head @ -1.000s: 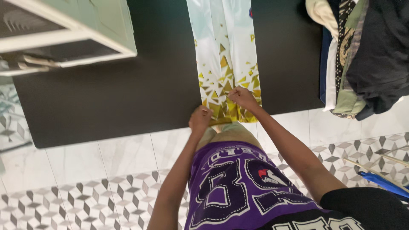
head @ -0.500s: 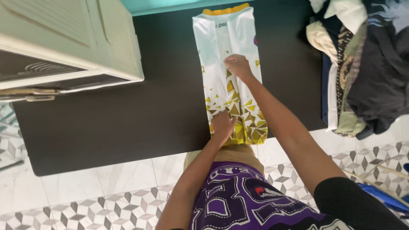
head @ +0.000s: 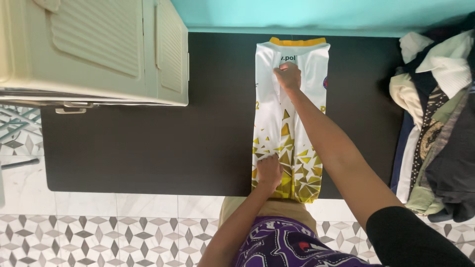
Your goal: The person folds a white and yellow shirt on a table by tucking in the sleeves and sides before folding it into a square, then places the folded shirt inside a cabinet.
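A white garment point(head: 277, 123) with gold triangle pattern lies folded into a long narrow strip on the black table point(head: 148, 143), its yellow collar band at the far end. My left hand point(head: 269, 171) presses flat on the near, patterned end by the table's front edge. My right hand point(head: 288, 76) rests far up the strip, just below the collar, fingers curled against the cloth. Both hands touch the garment along its middle fold line.
A cream louvred cabinet point(head: 94, 49) overhangs the table's left part. A heap of mixed clothes point(head: 435, 128) covers the right end. A turquoise wall point(head: 321, 15) runs behind. Patterned floor tiles point(head: 99, 237) lie below the front edge.
My right hand has slid away along the garment from the near end up to the collar. My left hand stayed pressing the near end. The view tilted up, showing the whole strip.
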